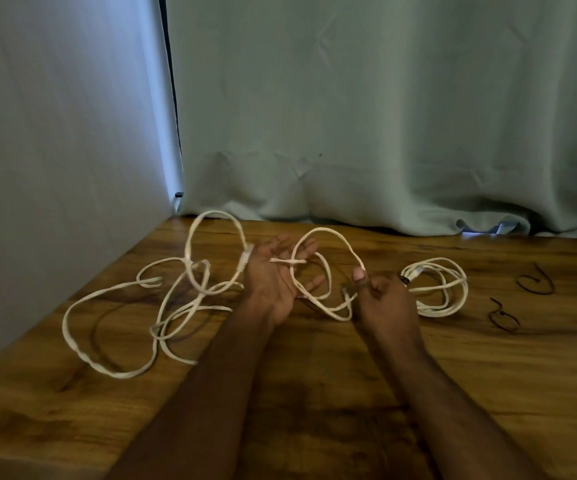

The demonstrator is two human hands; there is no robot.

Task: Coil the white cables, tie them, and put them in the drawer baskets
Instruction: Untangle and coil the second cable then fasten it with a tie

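From the head camera, both forearms reached forward over the wooden table point(314, 393). The left hand point(273, 278) lay palm up with its fingers spread and fairly straight; a loop of the loose white cable point(328, 233) hung across those fingers, draped rather than clenched. The right hand point(380, 299) was curled, thumb raised, and pinched the same cable just where the loop came down on its side. A small plug end point(345, 292) hung just left of that hand.

Most of the loose cable's slack lay to the left of the left hand, sprawled in wide, crossing loops toward the table's left edge, so its run went roughly left to right across the table. The left hand was much nearer that slack; the right hand stood well apart from it.

To the right, just beside the right hand, lay a second white cable point(439, 289), already wound into a coil on the table. Farther right sat two dark ties point(503, 317), nearer the right hand.

Judging from this, winding had only begun: the slack would have to be drawn in from the left, loop by loop. No drawer or basket showed in this view.
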